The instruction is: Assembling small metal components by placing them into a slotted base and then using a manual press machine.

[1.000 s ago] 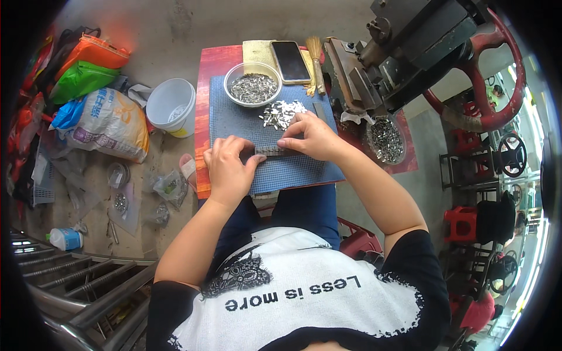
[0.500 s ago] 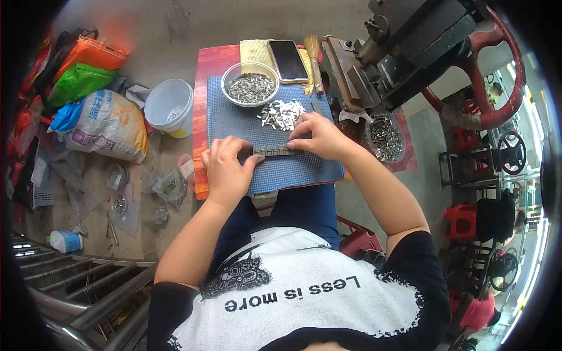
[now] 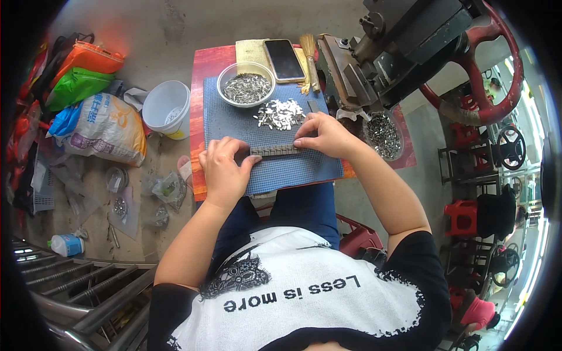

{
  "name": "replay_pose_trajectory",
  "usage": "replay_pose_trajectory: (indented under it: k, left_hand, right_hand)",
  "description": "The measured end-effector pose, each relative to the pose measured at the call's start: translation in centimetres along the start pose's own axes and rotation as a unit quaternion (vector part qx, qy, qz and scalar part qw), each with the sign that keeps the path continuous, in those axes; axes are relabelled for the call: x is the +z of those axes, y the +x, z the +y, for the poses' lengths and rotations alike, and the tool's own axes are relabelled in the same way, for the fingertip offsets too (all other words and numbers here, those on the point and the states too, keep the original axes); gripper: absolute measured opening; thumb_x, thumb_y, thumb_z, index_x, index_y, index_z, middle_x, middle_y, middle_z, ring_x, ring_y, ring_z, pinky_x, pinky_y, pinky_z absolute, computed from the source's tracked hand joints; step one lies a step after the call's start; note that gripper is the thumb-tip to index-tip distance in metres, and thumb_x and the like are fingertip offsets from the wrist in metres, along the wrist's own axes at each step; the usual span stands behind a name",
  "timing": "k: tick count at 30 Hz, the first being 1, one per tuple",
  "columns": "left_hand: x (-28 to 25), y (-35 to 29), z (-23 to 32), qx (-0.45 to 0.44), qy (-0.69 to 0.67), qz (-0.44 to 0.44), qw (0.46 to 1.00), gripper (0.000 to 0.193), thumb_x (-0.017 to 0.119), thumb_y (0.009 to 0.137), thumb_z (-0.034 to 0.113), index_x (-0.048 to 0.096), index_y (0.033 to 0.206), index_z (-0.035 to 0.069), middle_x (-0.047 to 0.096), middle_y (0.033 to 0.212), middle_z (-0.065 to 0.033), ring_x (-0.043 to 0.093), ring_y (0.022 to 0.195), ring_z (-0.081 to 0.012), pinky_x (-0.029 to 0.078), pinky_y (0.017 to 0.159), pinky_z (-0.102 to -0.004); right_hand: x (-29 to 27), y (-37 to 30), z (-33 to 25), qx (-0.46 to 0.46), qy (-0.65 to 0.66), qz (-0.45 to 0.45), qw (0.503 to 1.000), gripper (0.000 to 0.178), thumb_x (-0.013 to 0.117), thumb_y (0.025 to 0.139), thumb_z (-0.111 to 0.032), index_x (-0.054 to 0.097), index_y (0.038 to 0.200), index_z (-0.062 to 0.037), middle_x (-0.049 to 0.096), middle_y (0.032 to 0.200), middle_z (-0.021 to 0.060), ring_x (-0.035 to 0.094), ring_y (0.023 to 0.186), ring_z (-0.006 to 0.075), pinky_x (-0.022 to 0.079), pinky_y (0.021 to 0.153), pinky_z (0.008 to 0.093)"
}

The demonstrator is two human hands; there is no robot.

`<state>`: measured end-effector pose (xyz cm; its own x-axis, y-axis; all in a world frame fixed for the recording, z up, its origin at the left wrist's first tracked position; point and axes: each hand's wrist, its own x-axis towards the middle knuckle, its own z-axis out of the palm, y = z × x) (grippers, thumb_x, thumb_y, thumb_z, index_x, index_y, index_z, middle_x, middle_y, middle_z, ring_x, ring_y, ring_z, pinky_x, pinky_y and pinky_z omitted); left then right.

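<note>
A narrow grey metal bar [image 3: 274,151] with a row of notches lies crosswise on the blue ribbed mat [image 3: 228,126]. My left hand [image 3: 225,168] grips its left end, thumb on the near side. At the right end, the thumb and forefinger of my right hand [image 3: 321,136] are pinched together at the bar's upper face; whatever may be between them is too small to make out. Just beyond the bar is a loose pile of small white and silvery pins [image 3: 280,114]. Behind the pile, a clear round bowl [image 3: 220,92] holds many small metal pins.
A phone [image 3: 285,59] lies on a yellow cloth beside a small straw brush [image 3: 311,61]. At right stand a machine press with a red handwheel [image 3: 475,88] and a tub of metal parts [image 3: 383,137]. A white bucket [image 3: 167,105] and filled bags [image 3: 108,126] sit at left.
My right hand has slid slightly right along the bar to its end, fingertips still pinched. My left hand keeps its grip. The whole view has shifted a little.
</note>
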<state>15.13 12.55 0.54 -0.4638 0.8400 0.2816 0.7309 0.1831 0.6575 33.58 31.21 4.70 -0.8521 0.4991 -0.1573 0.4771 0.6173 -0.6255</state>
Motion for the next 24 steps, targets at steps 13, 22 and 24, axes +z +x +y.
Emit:
replay_pose_trajectory:
  k: [13,22,24]
  left_hand:
    - [0.2,-0.4,0.0,0.033,-0.018,0.011,0.999,0.022,0.084,0.072,0.024,0.071,0.083,0.010,0.067,0.089,0.0010,0.056,0.096,-0.0225,0.033,0.088,-0.0393]
    - [-0.2,-1.5,0.1,0.086,-0.029,0.036,0.995,0.021,0.084,0.071,0.023,0.071,0.080,0.009,0.066,0.087,-0.0015,0.057,0.095,-0.0240,0.033,0.088,-0.0401]
    - [-0.3,-2.0,0.4,0.089,-0.027,0.032,0.995,0.021,0.083,0.072,0.022,0.070,0.080,0.009,0.066,0.086,-0.0024,0.057,0.095,-0.0245,0.033,0.087,-0.0400]
  right_hand:
    - [0.5,5.7,-3.9,-0.073,0.080,0.261,0.959,0.020,0.076,0.086,-0.021,0.076,0.092,-0.0022,0.066,0.083,0.0078,0.061,0.081,0.0192,0.047,0.076,0.0345]
    - [0.9,5.4,-6.0,-0.085,-0.026,0.085,0.992,0.019,0.080,0.077,-0.015,0.075,0.091,-0.0030,0.072,0.087,0.0118,0.067,0.091,0.0277,0.053,0.082,0.0388]
    - [1.1,4.0,-4.4,-0.130,-0.108,0.046,0.985,0.018,0.081,0.075,-0.014,0.076,0.089,-0.0041,0.071,0.087,0.0107,0.064,0.093,0.0276,0.052,0.083,0.0395]
